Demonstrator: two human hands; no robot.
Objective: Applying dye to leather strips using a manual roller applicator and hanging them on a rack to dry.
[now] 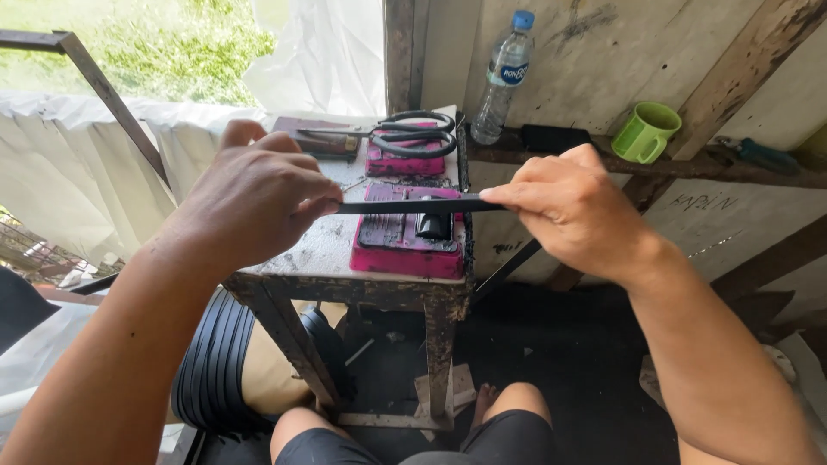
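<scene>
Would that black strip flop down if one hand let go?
Probably, yes. The strip looks thin and flat, held taut between the left hand and right hand. Past the right hand it hangs downward, so it seems bendy. It likely weighs little.

In the middle of the frame, the black strip [419,207] stretches across above the pink block [405,241], blocking the way down. Big scissors [413,133] crowd the table's [323,250] back. Its bare near left corner leaves room.
</scene>
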